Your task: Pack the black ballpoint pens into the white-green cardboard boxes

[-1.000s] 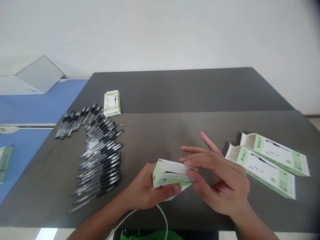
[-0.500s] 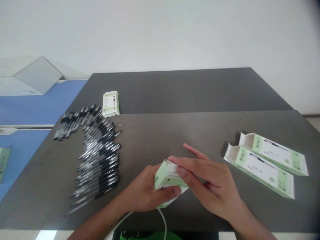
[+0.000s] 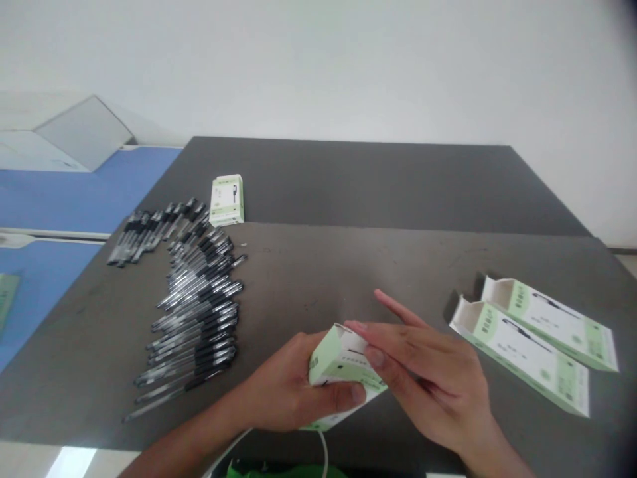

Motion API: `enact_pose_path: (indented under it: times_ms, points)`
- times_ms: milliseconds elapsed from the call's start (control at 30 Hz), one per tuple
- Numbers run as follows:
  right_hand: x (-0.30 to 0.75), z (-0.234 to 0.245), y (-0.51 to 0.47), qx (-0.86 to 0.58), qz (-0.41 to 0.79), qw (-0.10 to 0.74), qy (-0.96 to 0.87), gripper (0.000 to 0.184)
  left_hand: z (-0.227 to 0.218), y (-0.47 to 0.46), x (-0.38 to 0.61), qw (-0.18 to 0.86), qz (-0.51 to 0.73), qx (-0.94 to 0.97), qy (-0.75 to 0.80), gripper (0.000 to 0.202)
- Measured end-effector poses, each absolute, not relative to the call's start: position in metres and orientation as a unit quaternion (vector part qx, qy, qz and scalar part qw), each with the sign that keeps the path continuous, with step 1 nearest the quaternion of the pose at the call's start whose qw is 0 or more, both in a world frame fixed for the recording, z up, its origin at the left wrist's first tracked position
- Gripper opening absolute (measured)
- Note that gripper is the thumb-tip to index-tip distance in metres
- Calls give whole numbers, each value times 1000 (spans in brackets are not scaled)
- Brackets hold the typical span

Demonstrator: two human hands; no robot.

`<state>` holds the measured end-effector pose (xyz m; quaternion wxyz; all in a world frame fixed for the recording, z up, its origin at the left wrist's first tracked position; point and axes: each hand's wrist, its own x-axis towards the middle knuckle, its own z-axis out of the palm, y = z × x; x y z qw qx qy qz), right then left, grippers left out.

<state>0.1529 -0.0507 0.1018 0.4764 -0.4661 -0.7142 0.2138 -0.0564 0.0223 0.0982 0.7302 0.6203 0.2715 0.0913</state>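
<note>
A small green-and-white pen box (image 3: 343, 372) is in my left hand (image 3: 303, 392), tilted above the near part of the table. My left thumb lies along its side, and the fingers behind it are hidden. My right hand (image 3: 432, 378) is at the box's upper end, thumb and index finger pinching at the end flap while the little finger sticks out. The box's contents do not show. Left of my hands, many clear pens with black caps and grips (image 3: 199, 318) lie in a long, fanned row on the table.
Two pen boxes with raised end flaps lie at the right, a nearer one (image 3: 527, 352) and a farther one (image 3: 562, 318). Another pen box (image 3: 227, 200) is beyond the pens on the dark table (image 3: 378, 179). A white carton (image 3: 84, 133) stands on a blue surface (image 3: 144, 176) at left. A white cable hangs below my hands.
The view has shifted slightly. Both hands and the box appear a little lower and farther right, and the opening at the box's end shows more. The grip looks the same.
</note>
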Motion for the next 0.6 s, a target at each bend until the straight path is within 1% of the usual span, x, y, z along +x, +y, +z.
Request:
enact_pose_path:
  times_ms: [100,200,300,367,433,533,600]
  points:
    - [153,102,-51,-456,188,479,-726,51,95,19,-56,768,88,573,271,27]
    - [152,104,-51,-473,174,477,-720,42,94,19,-56,800,66,531,272,28]
    - [150,108,-51,-517,166,457,-705,29,95,21,-56,791,48,548,268,25]
    - [149,109,-51,-529,165,446,-703,25,96,23,-55,769,42,584,258,24]
    - [150,108,-51,-517,171,434,-717,29,96,24,-55,753,36,608,250,24]
    - [153,103,-52,-473,185,403,-761,46,95,25,-55,754,33,605,252,23]
    - [154,99,-53,-454,187,391,-779,54,94,25,-55,770,27,583,257,25]
